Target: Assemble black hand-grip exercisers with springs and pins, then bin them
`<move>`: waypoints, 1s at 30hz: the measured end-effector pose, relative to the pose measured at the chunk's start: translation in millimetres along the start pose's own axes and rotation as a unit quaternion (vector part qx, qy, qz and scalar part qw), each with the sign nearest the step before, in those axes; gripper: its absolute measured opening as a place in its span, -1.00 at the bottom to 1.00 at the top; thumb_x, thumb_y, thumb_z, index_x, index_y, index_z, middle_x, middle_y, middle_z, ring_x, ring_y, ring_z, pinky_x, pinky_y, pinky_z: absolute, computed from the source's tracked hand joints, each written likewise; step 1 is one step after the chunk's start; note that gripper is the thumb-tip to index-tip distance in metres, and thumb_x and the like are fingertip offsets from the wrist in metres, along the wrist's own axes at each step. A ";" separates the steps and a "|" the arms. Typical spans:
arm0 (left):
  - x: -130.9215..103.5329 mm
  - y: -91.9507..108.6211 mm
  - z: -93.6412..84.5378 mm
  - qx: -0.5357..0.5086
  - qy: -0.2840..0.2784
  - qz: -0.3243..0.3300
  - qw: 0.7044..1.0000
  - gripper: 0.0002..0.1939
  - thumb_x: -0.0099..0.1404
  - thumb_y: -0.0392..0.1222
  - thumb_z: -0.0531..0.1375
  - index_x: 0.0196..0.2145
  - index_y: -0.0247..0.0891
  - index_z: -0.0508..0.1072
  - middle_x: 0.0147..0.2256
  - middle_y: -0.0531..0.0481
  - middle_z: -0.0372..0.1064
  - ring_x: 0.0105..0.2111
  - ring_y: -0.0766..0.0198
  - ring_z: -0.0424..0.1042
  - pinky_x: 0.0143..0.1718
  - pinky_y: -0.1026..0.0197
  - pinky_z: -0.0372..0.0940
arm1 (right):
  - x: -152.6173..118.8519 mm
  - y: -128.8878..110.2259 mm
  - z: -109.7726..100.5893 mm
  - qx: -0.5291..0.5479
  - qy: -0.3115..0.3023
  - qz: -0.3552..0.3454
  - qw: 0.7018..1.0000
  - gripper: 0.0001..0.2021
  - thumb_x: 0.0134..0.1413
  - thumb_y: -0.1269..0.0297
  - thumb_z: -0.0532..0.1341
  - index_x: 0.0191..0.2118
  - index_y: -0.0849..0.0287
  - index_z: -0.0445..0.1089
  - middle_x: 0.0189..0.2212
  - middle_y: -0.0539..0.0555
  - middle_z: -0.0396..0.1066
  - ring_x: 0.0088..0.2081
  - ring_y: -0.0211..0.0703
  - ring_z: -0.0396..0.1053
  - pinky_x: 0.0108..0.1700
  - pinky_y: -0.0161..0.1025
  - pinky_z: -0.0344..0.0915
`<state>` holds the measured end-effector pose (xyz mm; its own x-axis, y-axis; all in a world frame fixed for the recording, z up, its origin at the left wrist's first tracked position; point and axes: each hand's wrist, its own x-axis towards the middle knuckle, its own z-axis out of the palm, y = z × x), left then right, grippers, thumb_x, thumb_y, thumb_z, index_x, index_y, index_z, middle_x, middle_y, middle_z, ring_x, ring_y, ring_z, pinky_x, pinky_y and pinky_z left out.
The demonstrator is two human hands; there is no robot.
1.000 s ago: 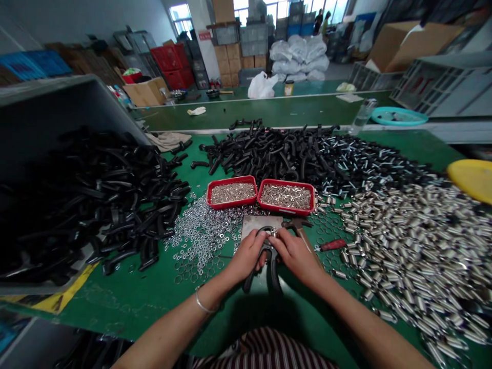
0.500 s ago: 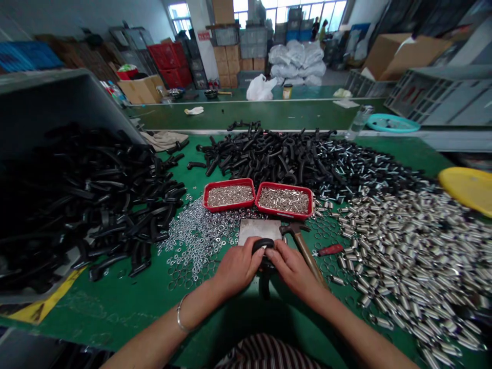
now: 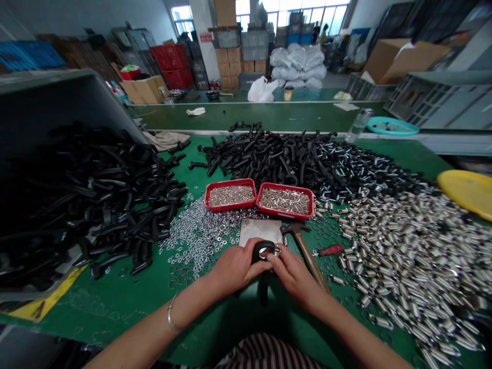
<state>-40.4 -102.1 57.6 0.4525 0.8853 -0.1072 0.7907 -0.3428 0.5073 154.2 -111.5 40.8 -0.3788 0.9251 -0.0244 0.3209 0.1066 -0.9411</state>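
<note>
My left hand (image 3: 236, 265) is closed around a black curved plastic handle (image 3: 261, 247) with a loop at its top. The handle's lower end hangs below my fingers. At the right side of the loop, my right hand (image 3: 292, 271) pinches a small shiny metal piece (image 3: 277, 250), its exact kind unclear. Just beyond my hands lies a metal plate (image 3: 254, 229). A claw hammer (image 3: 303, 246) rests close to my right hand, and a red-handled tool (image 3: 330, 250) is further right.
Two red trays (image 3: 230, 207) of tiny metal parts stand ahead. Small nuts (image 3: 200, 230) spread to the left, and a heap of metal springs (image 3: 407, 256) covers the right. Black handles fill a tipped grey bin (image 3: 111, 97) and a pile (image 3: 269, 154) at the back.
The handle's loop has turned, so its opening now faces me more. A shiny metal piece now shows at my right fingertips. My right hand has shifted slightly right.
</note>
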 end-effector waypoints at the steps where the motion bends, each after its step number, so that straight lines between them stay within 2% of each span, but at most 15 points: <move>1: -0.7 -0.6 -2.0 0.019 -0.023 0.016 0.999 -0.40 0.38 0.30 0.00 0.07 -0.29 0.25 -0.22 -0.27 0.53 -0.25 -0.07 0.55 -0.28 0.10 0.33 | -1.2 0.9 0.5 0.010 -0.016 0.001 1.000 -0.74 0.35 0.06 0.03 -0.14 0.11 0.34 -0.20 0.11 0.47 -0.16 -0.06 0.41 -0.10 -0.20 0.26; 4: -1.2 -3.0 -5.1 0.056 -0.073 0.044 0.995 -0.32 0.27 0.40 0.08 -0.03 -0.32 0.30 -0.37 -0.24 0.52 -0.35 -0.09 0.55 -0.37 0.12 0.32 | -3.4 4.5 4.7 0.026 -0.048 0.008 0.999 -0.72 0.34 0.07 0.05 -0.10 0.13 0.38 -0.15 0.11 0.49 -0.13 -0.06 0.42 -0.05 -0.18 0.28; 6: 3.1 -7.7 -4.5 0.056 -0.067 0.053 0.995 -0.32 0.25 0.41 0.10 -0.06 -0.31 0.32 -0.42 -0.20 0.49 -0.38 -0.07 0.54 -0.39 0.14 0.31 | 0.4 7.7 7.8 0.029 -0.041 0.004 0.999 -0.73 0.34 0.08 0.06 -0.10 0.13 0.39 -0.17 0.10 0.50 -0.14 -0.06 0.42 -0.07 -0.18 0.30; 8: 13.3 -15.6 -2.6 0.041 -0.048 0.052 0.997 -0.35 0.26 0.38 0.11 -0.05 -0.30 0.33 -0.40 -0.20 0.49 -0.37 -0.05 0.55 -0.38 0.14 0.32 | 11.4 11.4 7.7 0.014 -0.035 0.013 0.999 -0.72 0.34 0.07 0.04 -0.13 0.12 0.39 -0.27 0.08 0.51 -0.22 -0.07 0.45 -0.15 -0.20 0.32; 10: 28.5 -25.0 -1.1 0.040 -0.043 0.039 0.997 -0.37 0.27 0.35 0.13 -0.03 -0.29 0.35 -0.33 -0.22 0.51 -0.34 -0.04 0.55 -0.37 0.14 0.33 | 29.4 15.1 1.1 -0.062 -0.037 0.028 0.997 -0.72 0.33 0.06 0.07 -0.17 0.14 0.40 -0.40 0.07 0.49 -0.33 -0.07 0.45 -0.27 -0.22 0.30; 12: 45.5 -32.7 -2.0 0.077 -0.052 0.024 0.995 -0.41 0.30 0.30 0.12 -0.03 -0.30 0.38 -0.27 -0.25 0.52 -0.31 -0.04 0.54 -0.35 0.13 0.35 | 51.4 18.7 -14.6 -0.179 -0.019 0.016 0.984 -0.75 0.29 0.08 0.15 -0.16 0.16 0.43 -0.40 0.11 0.50 -0.34 -0.04 0.45 -0.29 -0.21 0.27; 15: 70.0 -36.8 -11.3 0.155 -0.062 0.055 0.984 -0.53 0.37 0.20 0.08 -0.16 -0.29 0.48 -0.27 -0.23 0.52 -0.28 -0.01 0.54 -0.28 0.12 0.36 | 84.0 25.4 -52.0 -0.313 0.045 -0.050 0.947 -0.82 0.28 0.20 0.18 -0.16 0.15 0.49 -0.24 0.15 0.52 -0.18 -0.01 0.43 -0.15 -0.18 0.27; 17: 88.0 -35.0 -22.0 0.182 -0.043 0.092 0.978 -0.57 0.41 0.13 0.07 -0.25 -0.29 0.51 -0.26 -0.22 0.52 -0.26 0.01 0.53 -0.24 0.12 0.36 | 103.0 31.3 -77.2 -0.382 0.079 -0.076 0.918 -0.81 0.30 0.25 0.16 -0.22 0.16 0.52 -0.24 0.16 0.51 -0.12 0.00 0.39 -0.08 -0.15 0.26; 20: 125.2 -28.8 -37.0 0.215 0.015 0.087 0.973 -0.66 0.45 -0.07 0.04 -0.24 -0.33 0.54 -0.24 -0.26 0.52 -0.22 0.01 0.53 -0.19 0.08 0.36 | 128.3 39.7 -98.6 -0.481 0.098 -0.087 0.867 -0.78 0.29 0.24 0.17 -0.22 0.19 0.55 -0.24 0.22 0.49 -0.08 0.07 0.33 -0.06 -0.10 0.25; 22: 154.0 -24.9 -40.5 0.247 0.031 0.078 0.965 -0.71 0.42 -0.24 0.03 -0.20 -0.36 0.55 -0.20 -0.30 0.53 -0.16 -0.03 0.53 -0.14 0.04 0.36 | 142.8 43.1 -99.4 -0.527 0.086 -0.089 0.841 -0.79 0.26 0.23 0.20 -0.23 0.22 0.55 -0.22 0.25 0.48 -0.09 0.10 0.31 -0.09 -0.09 0.26; 25: 188.0 -22.7 -34.5 0.275 0.015 0.078 0.958 -0.74 0.36 -0.37 0.06 -0.18 -0.43 0.56 -0.17 -0.36 0.52 -0.12 -0.08 0.52 -0.08 0.00 0.35 | 158.2 46.5 -90.7 -0.558 0.069 -0.094 0.822 -0.85 0.23 0.30 0.22 -0.25 0.24 0.52 -0.21 0.26 0.48 -0.09 0.09 0.31 -0.15 -0.13 0.27; 27: 197.9 -24.9 -27.2 0.272 0.007 0.074 0.959 -0.74 0.36 -0.39 0.06 -0.19 -0.45 0.56 -0.19 -0.37 0.53 -0.13 -0.07 0.53 -0.08 0.00 0.35 | 163.2 49.8 -85.3 -0.559 0.065 -0.097 0.821 -0.87 0.23 0.37 0.19 -0.23 0.24 0.49 -0.21 0.24 0.48 -0.08 0.07 0.31 -0.17 -0.15 0.26; 30: 196.7 -31.2 -19.2 0.266 0.018 0.062 0.962 -0.71 0.39 -0.38 0.02 -0.13 -0.45 0.53 -0.16 -0.36 0.51 -0.11 -0.06 0.52 -0.07 0.00 0.35 | 165.3 57.0 -81.5 -0.557 0.067 -0.093 0.822 -0.85 0.26 0.42 0.12 -0.20 0.27 0.46 -0.18 0.27 0.47 -0.07 0.08 0.30 -0.17 -0.16 0.26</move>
<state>16.0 88.8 37.1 0.5509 0.8336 -0.0400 0.8343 -0.5513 0.0031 180.6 77.2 10.6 -0.4357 0.8791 0.1929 0.8931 0.4489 -0.0284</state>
